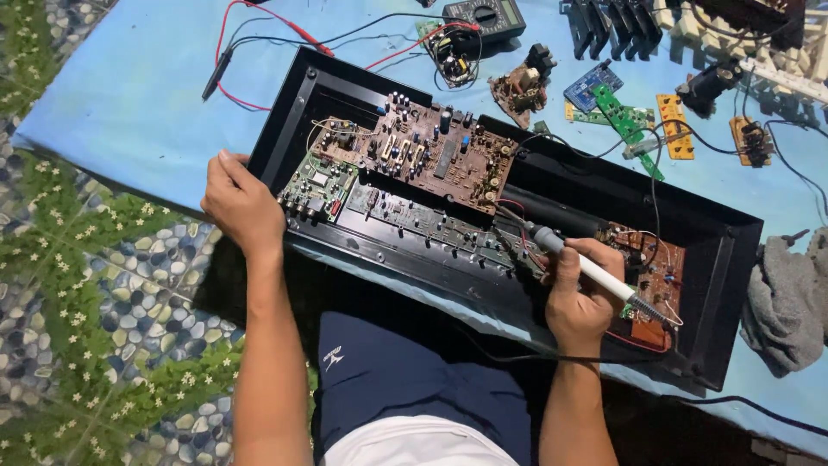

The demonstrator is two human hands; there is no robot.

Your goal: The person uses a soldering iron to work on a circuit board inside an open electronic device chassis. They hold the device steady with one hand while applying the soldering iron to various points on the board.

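An open black electronics case lies on a blue cloth, with a large brown circuit board and a small green board inside. My left hand grips the case's left end beside the green board. My right hand holds a white soldering iron, its tip pointing up-left onto the long front board. A small brown board with wires sits at the right end of the case, just past my right hand.
A multimeter with red and black leads lies at the back. Loose circuit boards and parts are scattered at the back right. A grey rag sits at the right. A patterned floor mat lies left.
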